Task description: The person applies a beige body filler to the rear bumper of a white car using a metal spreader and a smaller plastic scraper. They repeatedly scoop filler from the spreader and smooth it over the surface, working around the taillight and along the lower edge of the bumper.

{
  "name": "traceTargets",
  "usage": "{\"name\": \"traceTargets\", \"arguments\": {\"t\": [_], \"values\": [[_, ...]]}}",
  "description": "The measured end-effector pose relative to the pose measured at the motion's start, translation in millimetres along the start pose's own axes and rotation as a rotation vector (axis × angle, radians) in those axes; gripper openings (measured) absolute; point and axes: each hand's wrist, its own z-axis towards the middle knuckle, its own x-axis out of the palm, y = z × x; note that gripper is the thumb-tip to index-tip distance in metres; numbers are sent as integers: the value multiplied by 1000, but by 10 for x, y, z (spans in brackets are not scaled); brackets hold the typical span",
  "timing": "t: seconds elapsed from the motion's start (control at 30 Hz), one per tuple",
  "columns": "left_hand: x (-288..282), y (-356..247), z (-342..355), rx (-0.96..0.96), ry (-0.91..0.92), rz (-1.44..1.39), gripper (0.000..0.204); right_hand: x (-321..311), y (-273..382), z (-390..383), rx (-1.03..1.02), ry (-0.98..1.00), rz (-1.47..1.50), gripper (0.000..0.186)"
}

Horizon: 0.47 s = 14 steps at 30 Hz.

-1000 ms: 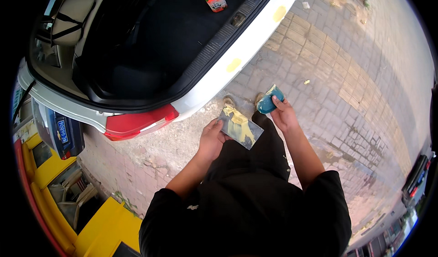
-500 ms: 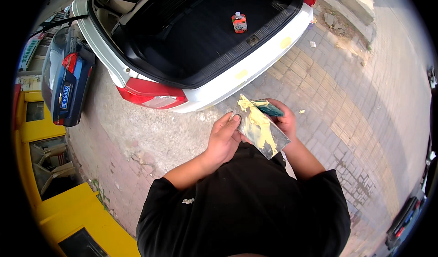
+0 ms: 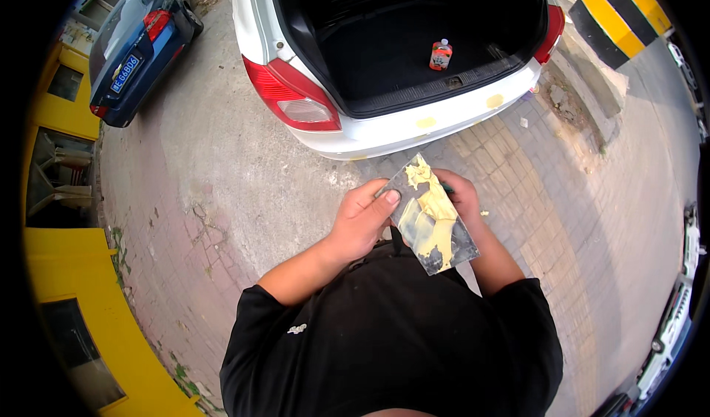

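Note:
My left hand (image 3: 360,219) is closed on the edge of a flat rectangular mixing board (image 3: 464,248), thumb on top. Soft yellow putty (image 3: 438,211) lies smeared across the board's upper face. Behind the far right edge of the board, my right hand (image 3: 461,193) is closed on a dark green spreader (image 3: 447,188), of which only a sliver shows. Beyond both hands stands a white car (image 3: 384,137) with its boot open. Two dull yellow patches, a left one (image 3: 425,122) and a right one (image 3: 494,101), mark its rear bumper.
An orange-red bottle (image 3: 440,55) stands in the boot. To the left are a parked blue car (image 3: 140,43) and a yellow wall (image 3: 137,335). At the far right stand a black-and-yellow striped block (image 3: 620,17) and a broken concrete kerb (image 3: 592,95). Paving (image 3: 518,173) lies underfoot.
My view has turned left, so the white car sits farther right and upright. The board now faces up more fully, and the spreader, plainly visible before, has slipped mostly behind it.

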Motion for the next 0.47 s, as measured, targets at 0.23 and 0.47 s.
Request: {"name": "traceTargets", "arguments": {"t": [0.23, 0.47], "values": [[-80, 112, -663, 93, -246, -82, 33, 546, 128, -269, -86, 6, 252, 32], [36, 125, -766, 81, -64, -99, 33, 367, -167, -258, 116, 204, 110, 39]]}}
